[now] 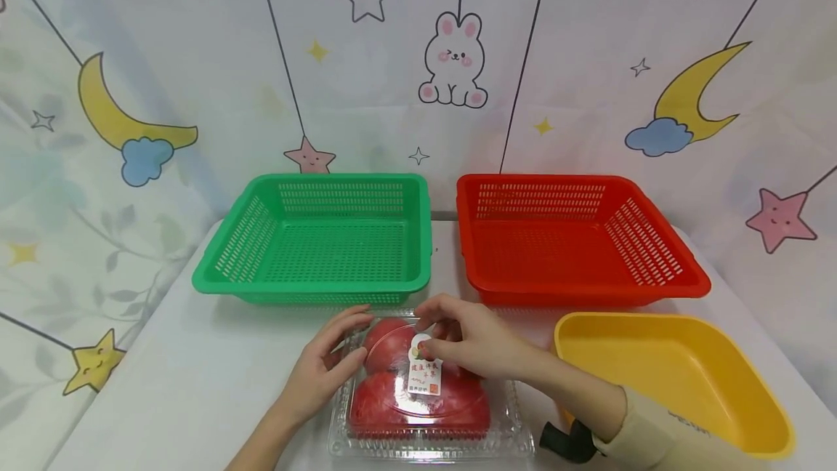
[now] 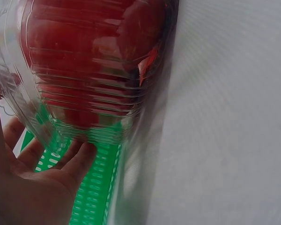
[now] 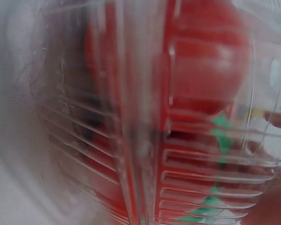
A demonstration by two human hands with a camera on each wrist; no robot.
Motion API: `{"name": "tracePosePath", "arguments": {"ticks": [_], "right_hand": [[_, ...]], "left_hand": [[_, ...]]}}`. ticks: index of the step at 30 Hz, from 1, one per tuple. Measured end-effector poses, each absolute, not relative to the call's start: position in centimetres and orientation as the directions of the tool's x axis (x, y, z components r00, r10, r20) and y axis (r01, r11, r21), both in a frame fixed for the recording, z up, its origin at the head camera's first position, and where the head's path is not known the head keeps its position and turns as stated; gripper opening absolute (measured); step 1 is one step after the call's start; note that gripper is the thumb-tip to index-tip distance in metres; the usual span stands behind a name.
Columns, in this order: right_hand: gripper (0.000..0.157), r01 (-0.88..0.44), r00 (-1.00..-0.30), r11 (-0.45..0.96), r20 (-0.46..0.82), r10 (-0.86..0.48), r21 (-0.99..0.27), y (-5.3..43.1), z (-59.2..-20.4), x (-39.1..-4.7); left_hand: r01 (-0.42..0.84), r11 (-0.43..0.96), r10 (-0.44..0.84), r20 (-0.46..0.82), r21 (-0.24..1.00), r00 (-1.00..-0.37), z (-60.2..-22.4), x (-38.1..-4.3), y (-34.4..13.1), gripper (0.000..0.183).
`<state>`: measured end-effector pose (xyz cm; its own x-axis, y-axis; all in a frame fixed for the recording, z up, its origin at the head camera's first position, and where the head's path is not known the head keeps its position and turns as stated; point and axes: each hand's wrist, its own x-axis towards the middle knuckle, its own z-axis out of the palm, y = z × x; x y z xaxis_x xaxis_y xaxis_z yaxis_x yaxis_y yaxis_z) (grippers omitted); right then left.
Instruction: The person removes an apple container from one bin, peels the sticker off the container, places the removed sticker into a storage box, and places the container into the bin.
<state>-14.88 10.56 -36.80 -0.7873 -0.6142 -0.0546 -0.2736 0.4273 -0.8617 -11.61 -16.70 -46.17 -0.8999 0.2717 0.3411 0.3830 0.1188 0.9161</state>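
A clear plastic clamshell box (image 1: 431,449) holding several large, smooth red fruits (image 1: 418,409) sits on the white table in front of me. Its lid carries a white label (image 1: 425,378) with red writing and a round top part. My left hand (image 1: 318,373) rests against the box's left side, its thumb over the lid; the left wrist view shows its fingers (image 2: 86,152) touching the ribbed plastic. Over the label is my right hand (image 1: 467,336), fingers bent and thumb tip on the label's round part. Whether it pinches or only presses the label is unclear. The right wrist view is blurred.
Behind the box stand a green basket (image 1: 312,288) on the left and a red basket (image 1: 588,293) on the right. A yellow tub (image 1: 660,322) is beside my right forearm, with a small black object (image 1: 567,443) near it. A patterned curtain (image 1: 392,57) hangs behind.
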Motion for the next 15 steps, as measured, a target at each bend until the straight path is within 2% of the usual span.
{"name": "tracePosePath", "arguments": {"ticks": [10, 15], "right_hand": [[0.041, -0.347, -0.769, 0.445, -0.021, -0.639, -0.825, 10.74, -36.47, -15.16], [0.039, -0.363, -0.753, 0.452, -0.029, -0.657, -0.815, 10.72, -36.57, -15.27]], "left_hand": [[0.378, 0.133, 0.275, 0.332, 0.916, -0.902, -46.13, -11.67, -16.59, 0.04], [0.372, 0.143, 0.269, 0.326, 0.917, -0.906, -46.19, -11.57, -16.66, 0.04]]}}
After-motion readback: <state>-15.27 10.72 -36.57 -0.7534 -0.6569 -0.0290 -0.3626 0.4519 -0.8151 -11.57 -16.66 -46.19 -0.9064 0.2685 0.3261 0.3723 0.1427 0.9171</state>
